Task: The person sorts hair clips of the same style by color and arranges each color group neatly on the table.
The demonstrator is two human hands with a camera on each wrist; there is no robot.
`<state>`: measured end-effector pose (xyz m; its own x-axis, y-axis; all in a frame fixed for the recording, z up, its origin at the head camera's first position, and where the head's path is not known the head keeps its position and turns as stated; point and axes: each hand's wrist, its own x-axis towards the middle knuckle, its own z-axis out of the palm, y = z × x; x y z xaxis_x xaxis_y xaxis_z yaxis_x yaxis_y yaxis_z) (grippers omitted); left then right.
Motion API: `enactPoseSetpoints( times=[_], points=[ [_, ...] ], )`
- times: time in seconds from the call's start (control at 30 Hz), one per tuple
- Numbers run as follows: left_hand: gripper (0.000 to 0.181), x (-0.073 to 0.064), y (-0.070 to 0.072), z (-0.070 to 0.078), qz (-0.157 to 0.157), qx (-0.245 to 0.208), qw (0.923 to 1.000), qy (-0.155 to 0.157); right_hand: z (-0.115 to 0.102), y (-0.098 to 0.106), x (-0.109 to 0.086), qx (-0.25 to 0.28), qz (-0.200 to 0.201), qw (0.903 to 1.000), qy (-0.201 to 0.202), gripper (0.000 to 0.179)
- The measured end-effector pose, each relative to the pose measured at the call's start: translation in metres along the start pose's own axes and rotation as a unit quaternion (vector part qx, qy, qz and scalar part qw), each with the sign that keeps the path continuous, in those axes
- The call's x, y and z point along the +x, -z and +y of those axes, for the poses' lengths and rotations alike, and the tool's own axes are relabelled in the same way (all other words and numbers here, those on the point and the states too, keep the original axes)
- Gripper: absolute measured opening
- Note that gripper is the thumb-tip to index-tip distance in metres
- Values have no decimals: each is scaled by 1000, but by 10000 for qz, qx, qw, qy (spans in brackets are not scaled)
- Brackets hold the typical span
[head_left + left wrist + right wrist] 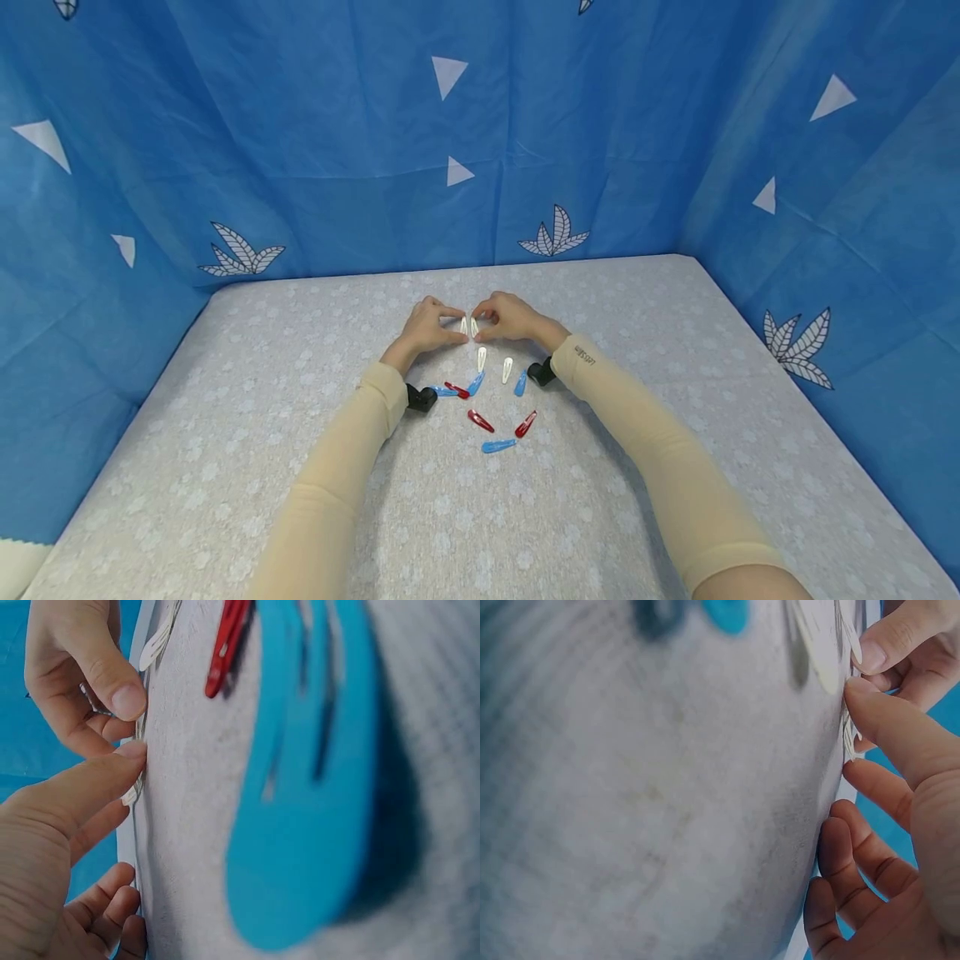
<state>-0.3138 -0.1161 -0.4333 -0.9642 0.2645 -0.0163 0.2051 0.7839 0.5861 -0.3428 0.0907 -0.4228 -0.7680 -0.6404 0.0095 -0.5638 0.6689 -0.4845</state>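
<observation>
Near the table's far side, my left hand point(427, 325) pinches a white snap hair clip point(463, 326) between thumb and forefinger. Right beside it, a second white hair clip point(475, 327) is held between the thumb and forefinger of my right hand point(513, 317). The two clips stand side by side with a small gap, and fingertips hide their ends. In the left wrist view, my left hand's clip point(133, 793) shows below the thumb. The right wrist view shows my right hand's clip point(847, 739) between thumb and forefinger.
Closer in lie two more white clips, one on the left point(482, 359) and one on the right point(507, 370). Several blue clips point(498, 447) and red clips point(481, 421) are spread below them on the patterned tablecloth point(465, 517). A blue curtain point(360, 200) surrounds the table.
</observation>
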Motion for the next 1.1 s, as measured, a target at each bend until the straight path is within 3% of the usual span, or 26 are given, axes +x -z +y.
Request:
enactPoseSetpoints(
  times=[0.4, 0.57, 0.77, 1.1],
  points=[
    [61, -5, 0, 0, -3, -115, 9999, -53, 1, 1, -2, 49, -130, 9997, -199, 55],
    [57, -8, -1, -8, 302, -776, 9962, -249, 1, 4, -7, 145, -127, 9997, -129, 57],
    [50, -13, -4, -19, 718, -1488, 9862, -137, 0, 7, -19, 406, -106, 9990, -182, 57],
    [46, -13, -9, -19, 738, -1421, 9868, -249, -1, 6, -42, 629, 292, 9974, -178, 56]
  ],
)
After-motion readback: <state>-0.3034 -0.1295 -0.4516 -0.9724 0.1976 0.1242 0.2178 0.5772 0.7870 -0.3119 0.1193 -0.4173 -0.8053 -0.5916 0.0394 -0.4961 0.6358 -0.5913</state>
